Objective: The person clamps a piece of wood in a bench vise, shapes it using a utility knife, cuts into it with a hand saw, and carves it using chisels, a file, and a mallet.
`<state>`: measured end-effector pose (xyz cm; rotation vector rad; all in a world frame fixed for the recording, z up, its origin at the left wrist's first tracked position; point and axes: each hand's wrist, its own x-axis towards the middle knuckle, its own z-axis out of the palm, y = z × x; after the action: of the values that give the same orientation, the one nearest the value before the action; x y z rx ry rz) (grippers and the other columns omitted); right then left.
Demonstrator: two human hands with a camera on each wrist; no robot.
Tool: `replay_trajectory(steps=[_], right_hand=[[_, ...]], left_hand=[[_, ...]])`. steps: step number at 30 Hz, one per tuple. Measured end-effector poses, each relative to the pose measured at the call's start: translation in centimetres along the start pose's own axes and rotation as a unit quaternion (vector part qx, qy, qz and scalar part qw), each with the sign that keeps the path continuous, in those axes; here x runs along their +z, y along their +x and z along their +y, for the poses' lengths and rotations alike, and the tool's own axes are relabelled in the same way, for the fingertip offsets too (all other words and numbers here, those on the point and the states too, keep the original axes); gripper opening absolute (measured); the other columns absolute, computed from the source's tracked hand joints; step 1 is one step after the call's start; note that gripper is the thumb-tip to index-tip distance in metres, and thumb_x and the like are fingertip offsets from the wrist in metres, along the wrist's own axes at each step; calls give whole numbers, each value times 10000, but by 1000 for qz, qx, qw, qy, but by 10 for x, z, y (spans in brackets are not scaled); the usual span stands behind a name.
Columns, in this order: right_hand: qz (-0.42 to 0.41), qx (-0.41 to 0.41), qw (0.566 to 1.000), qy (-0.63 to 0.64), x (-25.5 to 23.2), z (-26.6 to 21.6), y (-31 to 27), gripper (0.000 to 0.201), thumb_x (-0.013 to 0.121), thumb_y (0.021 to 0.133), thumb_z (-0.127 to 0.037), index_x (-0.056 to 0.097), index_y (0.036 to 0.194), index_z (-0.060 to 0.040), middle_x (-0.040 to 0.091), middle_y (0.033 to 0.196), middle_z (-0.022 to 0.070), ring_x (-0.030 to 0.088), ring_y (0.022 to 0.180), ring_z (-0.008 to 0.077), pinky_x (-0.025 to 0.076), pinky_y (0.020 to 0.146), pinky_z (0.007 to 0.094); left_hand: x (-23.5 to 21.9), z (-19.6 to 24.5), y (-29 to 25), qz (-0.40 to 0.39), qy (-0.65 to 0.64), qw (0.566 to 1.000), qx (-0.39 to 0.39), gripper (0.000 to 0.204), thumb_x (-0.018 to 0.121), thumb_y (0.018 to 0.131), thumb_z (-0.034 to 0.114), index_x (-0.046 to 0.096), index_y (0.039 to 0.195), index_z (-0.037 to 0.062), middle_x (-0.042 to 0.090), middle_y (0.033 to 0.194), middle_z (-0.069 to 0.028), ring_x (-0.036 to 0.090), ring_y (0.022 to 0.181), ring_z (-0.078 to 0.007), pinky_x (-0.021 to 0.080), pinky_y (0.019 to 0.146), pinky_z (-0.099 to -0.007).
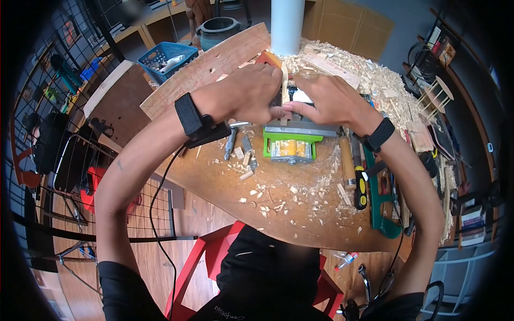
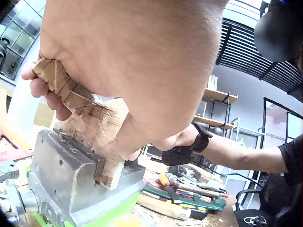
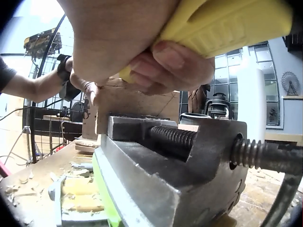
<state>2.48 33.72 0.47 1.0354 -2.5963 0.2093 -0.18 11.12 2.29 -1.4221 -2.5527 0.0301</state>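
Note:
A pale wood workpiece (image 2: pixel 97 127) with dark pencil lines stands clamped in the grey metal jaws of a bench vise (image 2: pixel 61 175) with a bright green base (image 1: pixel 266 144). My left hand (image 1: pixel 249 91) grips the workpiece's upper end, fingers curled over its far side and thumb low near the vise. Above the vise, my right hand (image 1: pixel 337 101) holds a yellow-handled tool (image 3: pixel 232 28) with curled fingers; its working end is hidden. Both thumbs come close together over the vise in the head view.
Wood chips cover much of the table (image 1: pixel 214 184), heaped at the back right. To the right lie a wooden handle (image 1: pixel 347 160), a yellow-and-black handle (image 1: pixel 360 192) and a green saw-like tool (image 1: pixel 383 214). A long marked board (image 1: pixel 209 69) and a blue basket (image 1: pixel 166 56) stand back left.

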Motion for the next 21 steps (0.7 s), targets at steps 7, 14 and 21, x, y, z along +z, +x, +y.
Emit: replay_trajectory(steps=[7, 14, 21], right_hand=[[3, 16, 1000, -16, 1, -5, -2, 696, 552, 942, -593, 616, 1111, 79, 632, 659, 241, 679, 672, 418, 540, 619, 504], [-26, 56, 998, -19, -3, -15, -3, 719, 546, 949, -580, 603, 1217, 85, 650, 676, 240, 681, 664, 414, 541, 621, 495], [-26, 39, 999, -9, -6, -9, -2, 711, 566, 943, -581, 613, 1194, 82, 642, 657, 230, 680, 649, 396, 540, 620, 494]], left_hand=[[-1, -5, 2, -15, -22, 1000, 8, 607, 654, 884, 547, 535, 916, -47, 579, 864, -222, 568, 885, -372, 448, 846, -450], [0, -9, 4, -5, -15, 999, 36, 639, 658, 873, 556, 558, 954, -70, 605, 900, -228, 571, 930, -369, 463, 854, -448], [-9, 0, 4, -61, -23, 998, -12, 735, 611, 872, 561, 592, 1025, -158, 658, 990, -301, 623, 1038, -407, 478, 959, -441]])
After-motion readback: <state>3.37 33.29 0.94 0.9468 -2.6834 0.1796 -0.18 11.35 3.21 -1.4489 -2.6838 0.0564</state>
